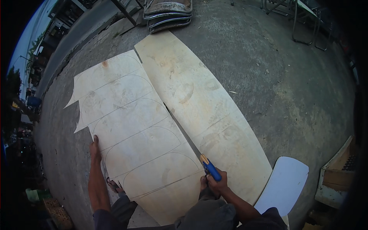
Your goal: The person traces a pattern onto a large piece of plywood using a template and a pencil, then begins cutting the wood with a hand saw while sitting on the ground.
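A pale plywood sheet (130, 111) with pencilled rounded outlines lies low over the ground in front of me. Its left edge has curved notches cut into it. My left hand (95, 148) grips that edge, thumb on top and fingers hidden beneath. My right hand (217, 181) is closed round the blue and yellow handle of a handsaw (210, 168). The saw's grey blade lies along the gap between this sheet and a second plywood piece (207, 96), which has a curved outer edge. How deep the blade sits cannot be made out.
One bare foot (203, 182) is beside the saw handle, a sandalled foot (114, 185) at the left edge. A white rounded panel (285, 184) and a wooden crate (337, 178) are on the right. Stacked curved panels (168, 17) and metal frames (295, 23) stand farther off on concrete.
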Available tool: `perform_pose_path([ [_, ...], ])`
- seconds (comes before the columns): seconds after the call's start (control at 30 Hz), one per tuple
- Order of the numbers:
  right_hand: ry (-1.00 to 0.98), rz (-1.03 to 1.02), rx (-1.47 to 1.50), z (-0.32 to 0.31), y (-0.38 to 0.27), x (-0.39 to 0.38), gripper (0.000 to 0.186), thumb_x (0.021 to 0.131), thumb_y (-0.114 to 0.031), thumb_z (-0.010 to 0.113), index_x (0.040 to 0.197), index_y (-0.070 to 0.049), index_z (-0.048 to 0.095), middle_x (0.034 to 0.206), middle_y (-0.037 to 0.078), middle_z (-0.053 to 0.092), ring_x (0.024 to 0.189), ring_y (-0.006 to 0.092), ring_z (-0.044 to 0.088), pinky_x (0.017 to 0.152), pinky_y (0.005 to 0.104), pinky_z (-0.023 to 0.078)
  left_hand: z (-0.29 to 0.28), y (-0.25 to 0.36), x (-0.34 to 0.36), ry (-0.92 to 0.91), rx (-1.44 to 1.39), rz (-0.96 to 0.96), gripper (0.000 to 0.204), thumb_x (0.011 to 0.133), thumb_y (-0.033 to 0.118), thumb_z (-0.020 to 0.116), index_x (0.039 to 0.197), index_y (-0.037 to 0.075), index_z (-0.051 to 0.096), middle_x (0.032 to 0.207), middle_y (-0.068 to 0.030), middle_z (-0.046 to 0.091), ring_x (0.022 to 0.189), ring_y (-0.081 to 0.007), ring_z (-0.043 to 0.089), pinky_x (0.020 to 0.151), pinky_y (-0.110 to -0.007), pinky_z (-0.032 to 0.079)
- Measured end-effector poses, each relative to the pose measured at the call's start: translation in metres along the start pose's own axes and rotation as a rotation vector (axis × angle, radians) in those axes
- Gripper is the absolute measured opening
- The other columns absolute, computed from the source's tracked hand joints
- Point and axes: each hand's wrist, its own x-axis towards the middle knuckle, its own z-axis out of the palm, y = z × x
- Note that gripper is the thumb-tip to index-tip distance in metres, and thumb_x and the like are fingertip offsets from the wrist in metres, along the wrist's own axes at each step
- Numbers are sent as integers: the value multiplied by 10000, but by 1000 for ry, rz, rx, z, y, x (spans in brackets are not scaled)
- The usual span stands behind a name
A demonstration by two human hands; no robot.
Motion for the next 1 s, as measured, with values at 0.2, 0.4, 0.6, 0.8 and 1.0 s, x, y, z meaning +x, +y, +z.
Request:
perform_pose_path([
  [0.2, -65, 35, 109, 19, 15, 48, 157, 883, -71, 647, 991, 43, 662, 673, 21, 611, 553, 79, 542, 512, 258, 447, -24, 29, -22, 4, -54, -54, 795, 929, 591, 680, 1207, -153, 648, 1082, -226, 723, 975, -308, 701, 867, -411, 525],
  [0.4, 117, -19, 191, -19, 68, 46, 225, 865, -97, 670, 1071, -16, 634, 718, 54, 603, 600, 139, 595, 549, 290, 474, -1, 8, -36, -217, -355, -238, 645, 925, 468, 738, 1313, -29, 598, 1235, -193, 679, 1089, -302, 682, 911, -461, 527],
  [0.6, 37, 136, 58, 4, 10, 37, 325, 920, -93, 663, 1231, -1, 646, 884, 96, 679, 723, 218, 647, 658, 357, 526, -15, -61, -61, -391, -552, -389, 636, 925, 428, 747, 1358, -13, 596, 1318, -232, 643, 1223, -304, 622, 993, -473, 497],
  [0.8, 53, 189, -98, 36, -21, 7, 383, 936, -65, 662, 1312, 5, 655, 970, 103, 716, 813, 235, 677, 737, 369, 557, -4, -141, -45, -458, -471, -393, 633, 910, 393, 770, 1359, -26, 613, 1374, -204, 635, 1246, -327, 621, 1018, -444, 489],
  [1.0, 111, 33, -223, 44, -22, 5, 359, 882, -20, 667, 1239, 17, 662, 840, 81, 687, 715, 171, 649, 656, 313, 522, 28, -134, -29, -771, -486, -353, 627, 901, 337, 788, 1365, -42, 601, 1299, -217, 678, 1158, -324, 676, 1007, -447, 500],
])
